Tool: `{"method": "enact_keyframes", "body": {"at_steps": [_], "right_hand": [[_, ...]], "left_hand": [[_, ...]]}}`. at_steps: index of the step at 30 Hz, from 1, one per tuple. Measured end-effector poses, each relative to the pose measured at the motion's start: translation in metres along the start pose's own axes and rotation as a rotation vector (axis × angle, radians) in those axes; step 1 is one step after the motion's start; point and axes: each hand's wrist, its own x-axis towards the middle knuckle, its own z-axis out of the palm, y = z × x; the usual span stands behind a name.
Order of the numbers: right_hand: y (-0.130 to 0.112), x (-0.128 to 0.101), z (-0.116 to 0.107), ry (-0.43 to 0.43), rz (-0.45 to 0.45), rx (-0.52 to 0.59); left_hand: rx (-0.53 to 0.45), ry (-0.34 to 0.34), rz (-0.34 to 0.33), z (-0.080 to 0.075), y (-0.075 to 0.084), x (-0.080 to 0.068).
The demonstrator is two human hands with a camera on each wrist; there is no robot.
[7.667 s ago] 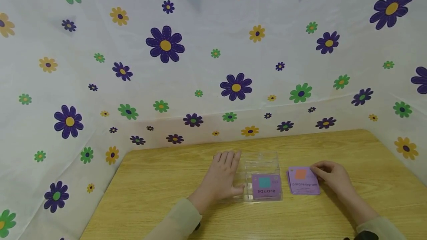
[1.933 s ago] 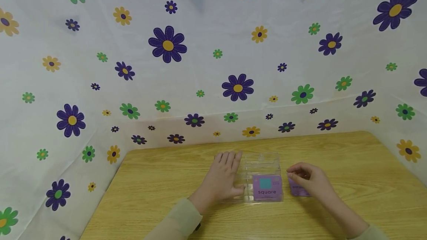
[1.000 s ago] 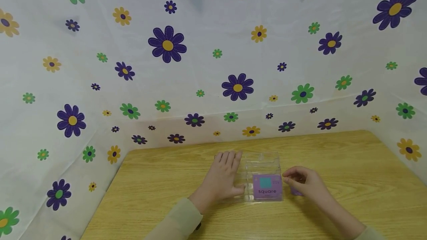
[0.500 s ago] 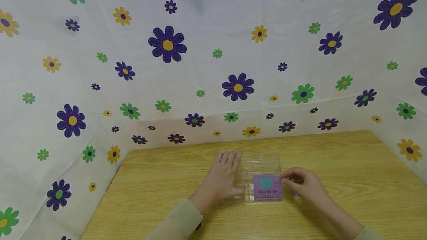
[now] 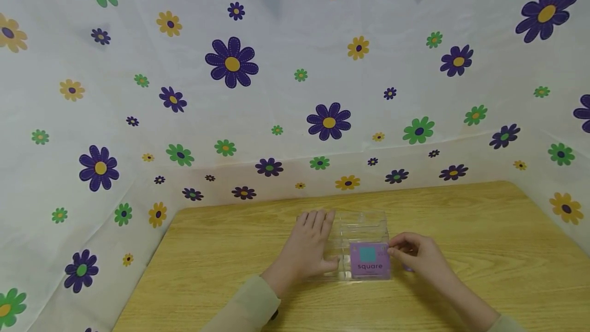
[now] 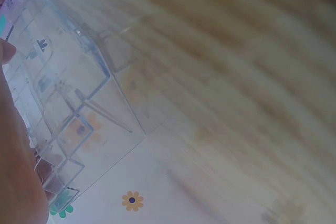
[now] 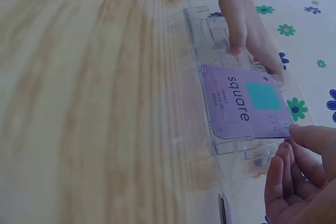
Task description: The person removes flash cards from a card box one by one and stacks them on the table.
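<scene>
A clear plastic stepped card holder (image 5: 363,218) stands on the table; in its right front slot sits a purple card (image 5: 370,266) marked "square" with a teal square. My left hand (image 5: 306,245) rests on the holder's left side, fingers straight toward its back edge and thumb toward the front. At the card's right upper corner, my right hand (image 5: 421,255) pinches the edge between thumb and finger; the right wrist view shows the thumb (image 7: 312,136) on that corner. Beneath the right hand lies a purple card stack (image 5: 408,267), mostly hidden.
The wood-grain table (image 5: 221,250) reaches back to a white cloth (image 5: 276,96) printed with flowers, which hangs behind and along both sides. The holder's stepped slots (image 6: 73,124) show in the left wrist view.
My right hand has moved left from the "parallelogram" stack to the corner of the square card, covering most of that stack. My left hand has stayed on the holder.
</scene>
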Motion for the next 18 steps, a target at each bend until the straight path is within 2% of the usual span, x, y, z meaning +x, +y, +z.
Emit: {"method": "enact_keyframes", "body": {"at_steps": [18], "right_hand": [[-0.0047,0.0013,0.0020,0.038,0.052,-0.024]], "left_hand": [[-0.003,0.020,0.006,0.0039,0.0000,-0.0003]]}}
